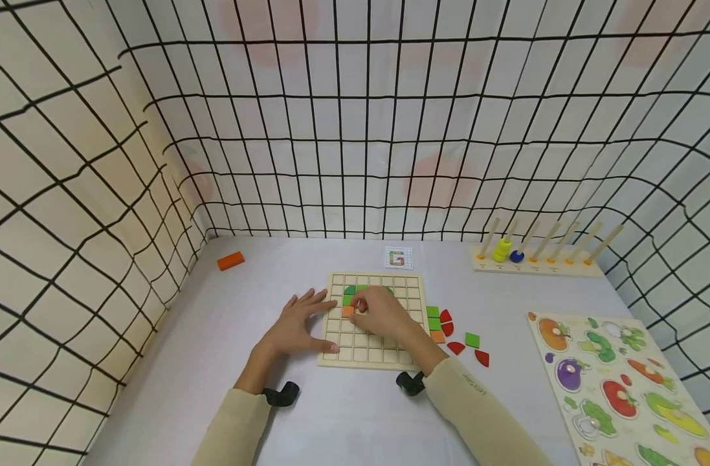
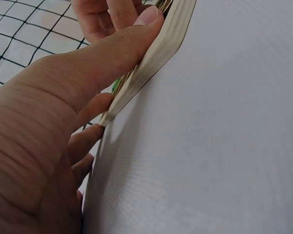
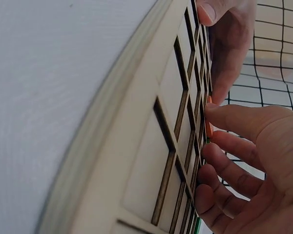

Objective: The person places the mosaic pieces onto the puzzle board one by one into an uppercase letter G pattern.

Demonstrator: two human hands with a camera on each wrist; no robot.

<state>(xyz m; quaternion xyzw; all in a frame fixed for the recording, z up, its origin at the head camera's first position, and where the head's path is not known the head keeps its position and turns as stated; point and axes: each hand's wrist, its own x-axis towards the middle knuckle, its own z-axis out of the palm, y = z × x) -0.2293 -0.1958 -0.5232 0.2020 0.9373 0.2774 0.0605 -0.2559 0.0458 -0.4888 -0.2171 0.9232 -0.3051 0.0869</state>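
A square wooden grid board [image 1: 372,364] lies on the white table. My left hand [image 1: 296,325] is spread along its left side, with thumb and fingertips touching the edge. The right hand [image 1: 385,315] is over the board, fingers curled, thumb and index finger pinching an orange square tile [image 3: 209,118] at a left-hand cell. Above that tile in the grid are light green squares [image 1: 347,300] and a dark green rounded piece [image 1: 349,290]. Another dark green piece [image 1: 389,290] shows behind the right hand, which hides part of the grid.
Right of the board lie green squares [image 1: 472,340], an orange square [image 1: 437,336] and red quarter-round pieces [image 1: 456,348]. A pattern card [image 1: 398,258] is behind it. Further out are an orange block [image 1: 231,261], a peg stand [image 1: 538,267] and a vegetable puzzle [image 1: 611,369]. Black netting surrounds the table.
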